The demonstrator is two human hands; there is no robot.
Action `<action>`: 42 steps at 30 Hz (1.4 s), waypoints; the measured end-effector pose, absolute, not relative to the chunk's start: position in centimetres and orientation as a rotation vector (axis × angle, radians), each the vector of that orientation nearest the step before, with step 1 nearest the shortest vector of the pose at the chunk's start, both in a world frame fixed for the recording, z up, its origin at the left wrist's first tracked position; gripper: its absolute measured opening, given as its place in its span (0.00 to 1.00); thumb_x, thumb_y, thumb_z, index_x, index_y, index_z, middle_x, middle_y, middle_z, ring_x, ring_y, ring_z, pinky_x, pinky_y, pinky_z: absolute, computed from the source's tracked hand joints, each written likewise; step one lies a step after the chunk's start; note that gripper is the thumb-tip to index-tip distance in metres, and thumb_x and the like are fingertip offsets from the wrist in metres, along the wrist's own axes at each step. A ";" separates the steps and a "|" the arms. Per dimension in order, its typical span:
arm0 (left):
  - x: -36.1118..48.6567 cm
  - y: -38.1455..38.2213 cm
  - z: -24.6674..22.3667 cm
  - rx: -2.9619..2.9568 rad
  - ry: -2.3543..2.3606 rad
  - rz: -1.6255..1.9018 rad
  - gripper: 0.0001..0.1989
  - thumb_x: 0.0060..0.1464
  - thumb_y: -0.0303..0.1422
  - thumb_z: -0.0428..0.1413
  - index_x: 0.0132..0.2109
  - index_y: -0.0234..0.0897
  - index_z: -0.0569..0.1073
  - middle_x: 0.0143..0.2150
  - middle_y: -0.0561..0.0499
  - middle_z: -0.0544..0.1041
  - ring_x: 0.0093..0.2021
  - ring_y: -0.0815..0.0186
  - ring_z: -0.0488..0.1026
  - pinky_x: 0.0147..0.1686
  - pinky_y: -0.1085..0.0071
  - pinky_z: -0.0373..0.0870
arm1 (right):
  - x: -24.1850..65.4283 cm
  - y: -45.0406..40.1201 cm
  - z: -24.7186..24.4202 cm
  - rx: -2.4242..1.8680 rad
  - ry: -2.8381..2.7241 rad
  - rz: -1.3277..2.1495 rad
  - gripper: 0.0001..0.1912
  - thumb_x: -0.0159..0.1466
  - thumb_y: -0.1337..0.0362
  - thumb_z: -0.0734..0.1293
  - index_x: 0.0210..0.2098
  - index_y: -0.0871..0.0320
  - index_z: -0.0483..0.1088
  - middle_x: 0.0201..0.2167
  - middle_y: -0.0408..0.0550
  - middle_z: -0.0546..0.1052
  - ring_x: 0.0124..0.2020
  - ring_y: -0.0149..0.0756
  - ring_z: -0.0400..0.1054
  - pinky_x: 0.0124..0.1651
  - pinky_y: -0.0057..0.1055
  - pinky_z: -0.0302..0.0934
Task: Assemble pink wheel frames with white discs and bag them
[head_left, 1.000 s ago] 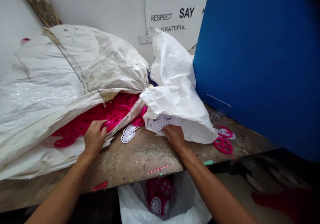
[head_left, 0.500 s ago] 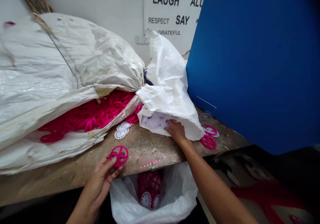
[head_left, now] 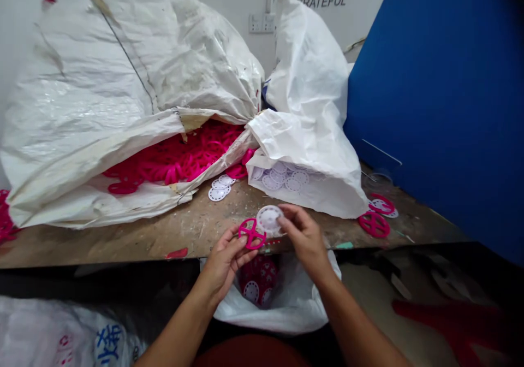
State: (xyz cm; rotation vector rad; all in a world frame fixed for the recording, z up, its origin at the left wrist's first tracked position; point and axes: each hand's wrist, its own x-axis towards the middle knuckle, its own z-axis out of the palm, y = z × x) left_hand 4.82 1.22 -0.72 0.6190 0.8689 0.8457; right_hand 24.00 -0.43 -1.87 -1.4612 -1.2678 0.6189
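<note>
Pink wheel (head_left: 251, 235): smooth, plastic-looking, round w/ cross spokes. White disc (head_left: 268, 219): flat, thin, w/ dashes round rim. Both round, equal across, faces tilted up twd camera; wheel L of disc, nr front edge of desk (head_left: 204, 220), above open white bag (head_left: 301, 313). L hand (head_left: 226, 260) pinches wheel, palm up, thumb on top; R hand (head_left: 305, 237) pinches disc, knuckles up. Arms (head_left: 186, 315) angle fwd & inward. Creased sack (head_left: 172, 66) behind.
</note>
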 end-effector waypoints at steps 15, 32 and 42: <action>5.3 0.3 -1.3 1.318 1.002 0.899 0.15 0.57 0.37 0.53 0.49 0.38 0.74 0.50 0.47 0.75 0.51 0.60 0.70 0.53 0.70 0.64 | 21.3 -2.1 -1.4 -1.401 -1.421 0.896 0.10 0.65 0.60 0.61 0.41 0.55 0.72 0.28 0.43 0.74 0.28 0.32 0.68 0.35 0.28 0.61; 3.1 -1.0 -2.3 1.231 0.917 0.542 0.18 0.49 0.35 0.60 0.48 0.36 0.73 0.34 0.47 0.78 0.29 0.63 0.75 0.26 0.75 0.69 | 24.0 -1.7 0.0 -1.418 -1.684 0.883 0.12 0.61 0.61 0.65 0.43 0.54 0.71 0.36 0.44 0.76 0.36 0.34 0.69 0.39 0.29 0.62; -3.6 8.7 2.5 1.982 1.430 0.969 0.10 0.53 0.32 0.55 0.42 0.42 0.77 0.39 0.49 0.79 0.39 0.61 0.74 0.40 0.71 0.67 | 32.4 9.4 -4.8 -1.974 -1.616 0.118 0.22 0.59 0.55 0.64 0.49 0.58 0.71 0.55 0.61 0.68 0.52 0.59 0.64 0.46 0.49 0.63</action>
